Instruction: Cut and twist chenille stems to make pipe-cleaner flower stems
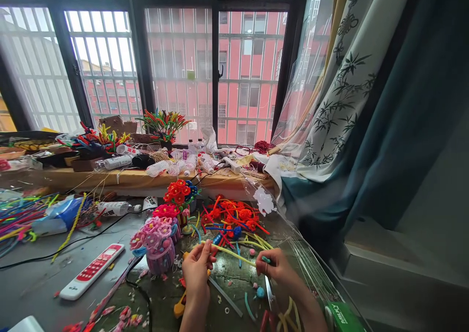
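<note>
A pale yellow pipe cleaner (234, 255) is stretched between my two hands above the table. My left hand (198, 268) pinches its left end between thumb and fingers. At its right end, the fingers of my right hand (276, 268) are closed around it, and a small teal piece (266, 259) shows among those fingers. Scissors (270, 293) with red handles are just below my right hand, partly hidden by the forearm. Near them are a blue pompom (260, 292) and a short teal pipe cleaner (249, 306). Yellow-green pipe cleaners (258, 241) lie behind my hands.
Left of my hands stand pipe-cleaner flower pots (161, 251), with a white remote control (93, 271) beyond. Red pipe cleaners (238, 215) are heaped behind. A black cable (137, 283) crosses the table. Thin wires (311, 263) and a green box (344, 317) are at right; bottles (113, 208) lie farther back.
</note>
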A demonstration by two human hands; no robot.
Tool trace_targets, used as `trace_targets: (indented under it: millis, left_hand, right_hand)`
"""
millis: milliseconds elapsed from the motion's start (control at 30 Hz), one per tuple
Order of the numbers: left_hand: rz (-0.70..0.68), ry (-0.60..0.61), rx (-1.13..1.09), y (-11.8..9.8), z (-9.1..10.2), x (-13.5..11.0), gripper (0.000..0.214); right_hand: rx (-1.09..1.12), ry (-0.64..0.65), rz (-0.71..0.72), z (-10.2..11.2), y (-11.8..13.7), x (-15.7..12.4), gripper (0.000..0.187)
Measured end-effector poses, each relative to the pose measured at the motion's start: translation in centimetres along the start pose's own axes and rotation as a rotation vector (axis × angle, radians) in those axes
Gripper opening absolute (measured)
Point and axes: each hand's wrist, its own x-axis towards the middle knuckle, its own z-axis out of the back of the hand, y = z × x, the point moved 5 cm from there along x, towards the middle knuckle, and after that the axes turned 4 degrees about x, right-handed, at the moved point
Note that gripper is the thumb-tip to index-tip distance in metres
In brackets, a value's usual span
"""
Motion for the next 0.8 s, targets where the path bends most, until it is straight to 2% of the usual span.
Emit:
trace_targets:
  millis: [167,233,300,400,533,633,800]
  left_hand:
    - [-0.047,-0.086,0.006,0.1,0.7,-0.3,0.048]
    - [-0.081,-0.038,0.109,-0.1,0.4,-0.6,0.052]
    - [-0.117,0.087,0.232,-0.3,-0.5,-1.1,0.053]
    - [-0.158,0.305,0.356,0.1,-2.5,-2.2,0.047]
    - [-0.299,0.431,0.442,0.6,-4.0,-3.2,0.045]
    - [-0.322,0.448,0.424,0.8,-3.9,-3.3,0.039]
    - [-0.13,0.361,0.257,0.6,-2.4,-2.6,0.046]
  right_hand:
    - [0.081,-0.176,0.024,1.1,0.0,-0.1,0.049]
    - [0.124,-0.264,0.039,1.5,0.1,-0.1,0.046]
    - [0.149,-0.299,0.05,1.4,0.1,0.0,0.043]
    - [0.134,-0.249,0.044,0.2,0.0,0.4,0.042]
    - [0.011,-0.095,0.058,-2.8,0.2,0.9,0.048]
    - [-0.095,-0.007,0.074,-4.7,0.7,0.9,0.051]
    - [-0.167,0.059,0.045,-5.3,1.1,0.6,0.052]
